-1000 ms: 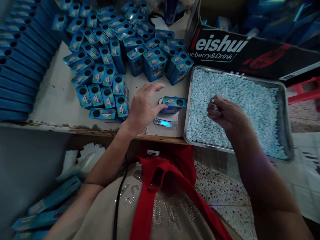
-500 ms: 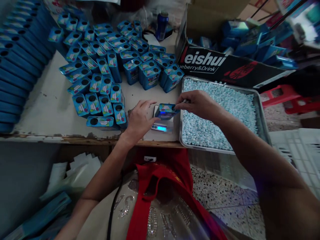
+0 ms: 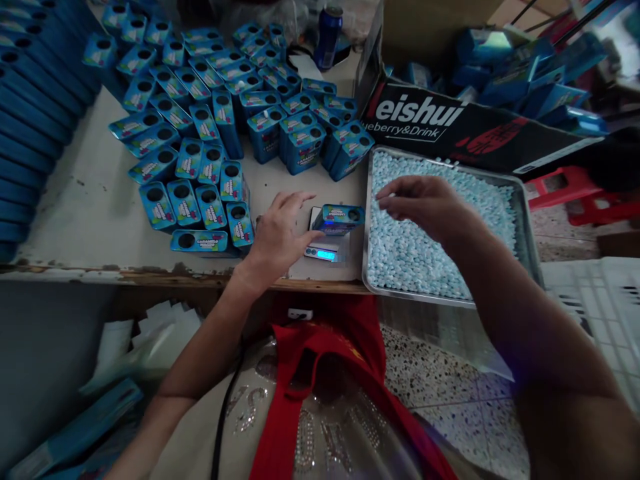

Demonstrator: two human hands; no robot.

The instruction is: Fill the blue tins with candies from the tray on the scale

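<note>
Blue container (image 3: 341, 217), mid-frame, appears light, stiff; best held by broad sides. Left hand (image 3: 281, 232) spread; right hand (image 3: 425, 205) bunched, contents unclear.

Illumination is dim overall, with a cool cast. Reference point: the tray (image 3: 366, 230). Left of it, the scale display (image 3: 327, 255) glows cyan; its digits are illegible. Farther left, upper faces of the blue boxes (image 3: 223, 107) read lighter than their shadowed sides. Behind the tray, packs (image 3: 484, 45) inside the carton (image 3: 450, 117) show glare. Beyond its far right corner, the background (image 3: 620, 57) is pale and blurred. Across its near right corner, the right forearm (image 3: 520, 320) is shaded, blue-violet tinted. Farthest left of the tray, wide-angle distortion stretches the soft-focus stacked boxes (image 3: 40, 100).
</note>
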